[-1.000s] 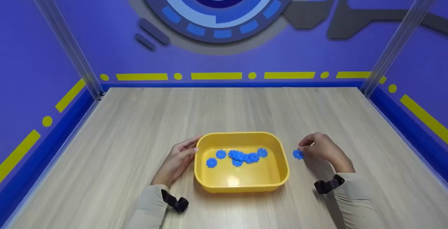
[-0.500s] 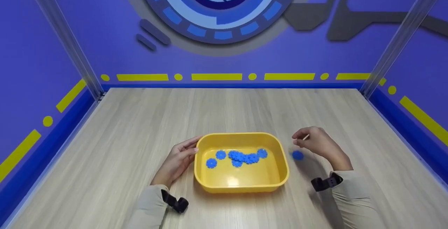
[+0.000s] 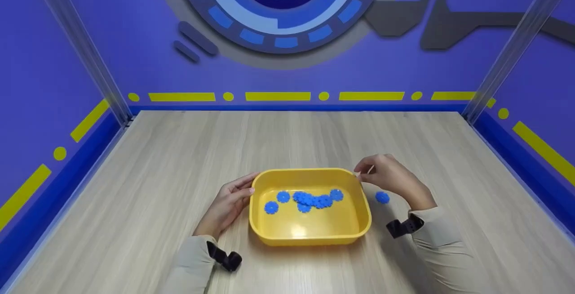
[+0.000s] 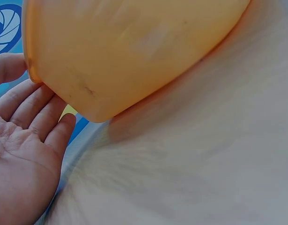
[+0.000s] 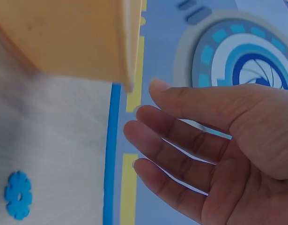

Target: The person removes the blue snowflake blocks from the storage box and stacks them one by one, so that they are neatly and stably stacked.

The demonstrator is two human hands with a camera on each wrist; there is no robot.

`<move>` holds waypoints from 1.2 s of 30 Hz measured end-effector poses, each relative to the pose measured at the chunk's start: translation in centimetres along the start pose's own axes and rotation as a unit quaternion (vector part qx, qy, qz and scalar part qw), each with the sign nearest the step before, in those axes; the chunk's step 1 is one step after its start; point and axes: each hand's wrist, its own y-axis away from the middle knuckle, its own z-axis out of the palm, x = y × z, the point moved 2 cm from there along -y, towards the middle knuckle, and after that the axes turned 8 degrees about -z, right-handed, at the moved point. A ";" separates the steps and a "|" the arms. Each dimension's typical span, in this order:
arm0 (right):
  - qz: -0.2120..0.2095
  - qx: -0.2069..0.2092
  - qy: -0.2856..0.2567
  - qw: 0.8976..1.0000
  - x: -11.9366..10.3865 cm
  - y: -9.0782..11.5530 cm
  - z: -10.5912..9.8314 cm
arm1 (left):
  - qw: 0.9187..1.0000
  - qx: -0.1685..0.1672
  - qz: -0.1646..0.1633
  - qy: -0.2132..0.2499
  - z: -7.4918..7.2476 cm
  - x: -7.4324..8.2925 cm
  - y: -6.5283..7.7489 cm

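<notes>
A yellow plastic tub [image 3: 310, 241] stands on the table with several blue notched discs [image 3: 305, 199] inside, some overlapping. My left hand [image 3: 230, 204] holds the tub's left side; the thumb lies at the rim and the fingers reach along the outer wall, as the left wrist view also shows. By the tub's back right corner is my right hand [image 3: 394, 178], its fingers loosely bent with nothing between them. In the right wrist view a small gap shows between its fingertips and the tub's rim. One blue disc [image 3: 382, 197] lies on the table, right of the tub, below the right hand.
The wood-grain table [image 3: 188, 150] is bounded by blue printed walls [image 3: 287, 78] at the back and both sides. A black strap with a camera [image 3: 224, 258] sits on the left wrist, and a similar wrist camera [image 3: 404, 226] on the right.
My right hand has let go of the loose blue disc, risen off it and moved left to the tub's back right corner. The left hand and the tub have stayed put.
</notes>
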 end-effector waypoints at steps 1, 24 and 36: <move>-0.009 -0.002 0.003 1.000 -0.3 -0.2 0.0 | 1.000 -0.001 0.001 -0.002 0.0 0.0 0.0; -0.048 -0.135 0.036 0.989 -6.1 -4.6 3.4 | 1.000 -0.005 0.005 -0.004 0.1 0.2 -0.1; -0.048 -0.184 0.038 0.981 -6.5 -6.1 6.7 | 1.000 0.000 0.001 -0.009 0.0 0.1 -0.1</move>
